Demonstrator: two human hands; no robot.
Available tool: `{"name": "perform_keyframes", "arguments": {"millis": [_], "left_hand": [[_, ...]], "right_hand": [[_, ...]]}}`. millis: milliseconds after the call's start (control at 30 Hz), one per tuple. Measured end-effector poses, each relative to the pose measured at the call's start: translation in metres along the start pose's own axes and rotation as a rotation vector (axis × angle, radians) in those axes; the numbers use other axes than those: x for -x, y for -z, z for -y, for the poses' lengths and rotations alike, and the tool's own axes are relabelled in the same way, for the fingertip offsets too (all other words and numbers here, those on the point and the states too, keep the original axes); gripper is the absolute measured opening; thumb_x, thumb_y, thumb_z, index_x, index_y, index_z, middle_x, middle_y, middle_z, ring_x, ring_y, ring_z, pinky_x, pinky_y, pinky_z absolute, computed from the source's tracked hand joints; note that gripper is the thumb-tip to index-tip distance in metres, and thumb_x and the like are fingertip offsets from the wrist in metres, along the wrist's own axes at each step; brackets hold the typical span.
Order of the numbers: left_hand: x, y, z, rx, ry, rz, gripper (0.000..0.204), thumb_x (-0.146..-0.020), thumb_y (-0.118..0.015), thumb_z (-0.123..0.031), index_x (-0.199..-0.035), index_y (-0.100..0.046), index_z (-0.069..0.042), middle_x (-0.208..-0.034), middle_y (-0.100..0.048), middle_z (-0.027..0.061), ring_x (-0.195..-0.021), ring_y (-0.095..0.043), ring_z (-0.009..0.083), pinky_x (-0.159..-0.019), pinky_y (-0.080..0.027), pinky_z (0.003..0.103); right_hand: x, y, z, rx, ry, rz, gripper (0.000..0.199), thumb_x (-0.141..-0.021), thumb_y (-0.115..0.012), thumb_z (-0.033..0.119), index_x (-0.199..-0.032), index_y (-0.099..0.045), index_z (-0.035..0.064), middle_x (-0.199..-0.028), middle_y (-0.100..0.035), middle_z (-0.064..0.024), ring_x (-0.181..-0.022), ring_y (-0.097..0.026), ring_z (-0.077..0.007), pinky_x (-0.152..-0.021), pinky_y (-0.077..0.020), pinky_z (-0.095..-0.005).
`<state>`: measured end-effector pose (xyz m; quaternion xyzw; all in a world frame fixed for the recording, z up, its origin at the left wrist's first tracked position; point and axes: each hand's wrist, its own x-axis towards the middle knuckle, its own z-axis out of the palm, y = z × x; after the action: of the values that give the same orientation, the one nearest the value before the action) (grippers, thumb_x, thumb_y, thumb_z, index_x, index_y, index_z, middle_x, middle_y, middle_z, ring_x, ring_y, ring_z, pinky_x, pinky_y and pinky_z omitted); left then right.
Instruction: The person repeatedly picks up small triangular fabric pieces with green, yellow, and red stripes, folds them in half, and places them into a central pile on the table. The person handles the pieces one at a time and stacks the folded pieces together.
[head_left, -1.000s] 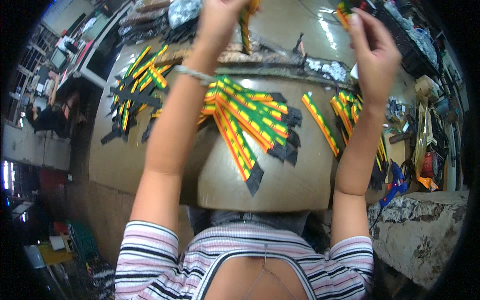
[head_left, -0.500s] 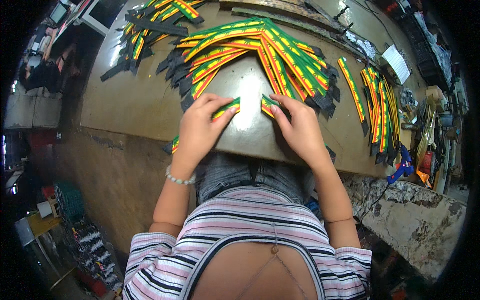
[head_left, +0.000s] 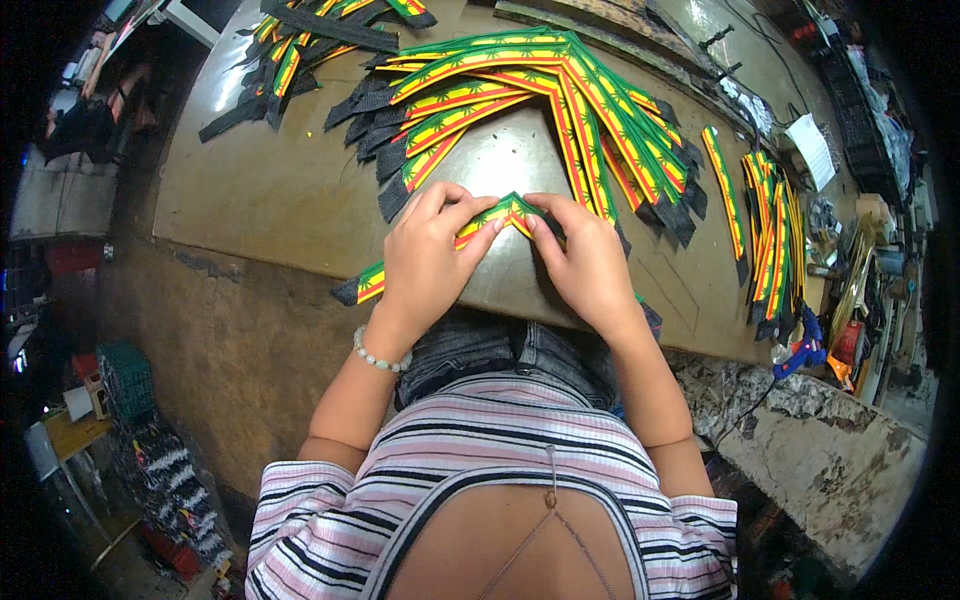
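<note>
A person seated at a brown bench [head_left: 260, 200] folds a striped strap [head_left: 505, 211], green, yellow and red w/ black ends, into a peak at the bench's near edge. The left hand [head_left: 425, 262] lies on the strap's left half, fingers bent, thumb and fingertips pinching the band just left of the peak. The right hand [head_left: 585, 262] mirrors it, fingers pressed together on the right half, fingertips nearly touching the left hand's at the fold. The strap's left end [head_left: 362, 287] sticks out past the left wrist, over the near edge; its right end is mostly hidden under the right forearm. A pale bead bracelet [head_left: 380, 355] circles the left wrist.

Just beyond the hands, a fanned pile of straps [head_left: 520, 95] in the same colours spreads across the bench centre. A second heap [head_left: 310, 30] lies at far left, and a smaller bundle [head_left: 770, 230] sits to the right, w/ a single strap [head_left: 725, 195] between it and the fan. A white paper slip [head_left: 815, 150] rests at far right. A blue glue gun [head_left: 800, 352] lies near the bench's right near corner.
</note>
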<state>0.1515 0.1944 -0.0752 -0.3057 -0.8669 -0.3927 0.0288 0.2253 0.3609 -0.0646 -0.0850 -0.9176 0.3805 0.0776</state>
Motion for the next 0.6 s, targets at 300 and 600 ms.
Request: {"name": "perform_keyframes", "arguments": {"millis": [300, 600], "left_hand": [[0.002, -0.003, 0.003, -0.018, -0.025, -0.026, 0.022, -0.078, -0.076, -0.019, -0.098, -0.074, -0.01, -0.09, -0.061, 0.0047, -0.084, -0.062, 0.0226, -0.072, -0.05, 0.034], [0.003, -0.005, 0.003, -0.038, -0.024, -0.023, 0.023, -0.077, -0.076, -0.02, -0.099, -0.073, -0.011, -0.091, -0.06, 0.0034, -0.084, -0.061, 0.0218, -0.07, -0.051, 0.034]], "right_hand": [[0.0, -0.004, 0.004, 0.164, 0.06, 0.024, 0.022, -0.09, -0.058, 0.012, -0.108, -0.064, 0.0018, -0.098, -0.063, -0.0167, -0.093, -0.061, -0.0359, -0.08, -0.049, -0.0446], [0.008, -0.024, 0.002, 0.173, 0.098, -0.126, 0.035, -0.081, -0.062, 0.002, -0.116, -0.063, -0.0011, -0.1, -0.053, -0.0148, -0.097, -0.051, -0.0307, -0.085, -0.0447, -0.0404]]}}
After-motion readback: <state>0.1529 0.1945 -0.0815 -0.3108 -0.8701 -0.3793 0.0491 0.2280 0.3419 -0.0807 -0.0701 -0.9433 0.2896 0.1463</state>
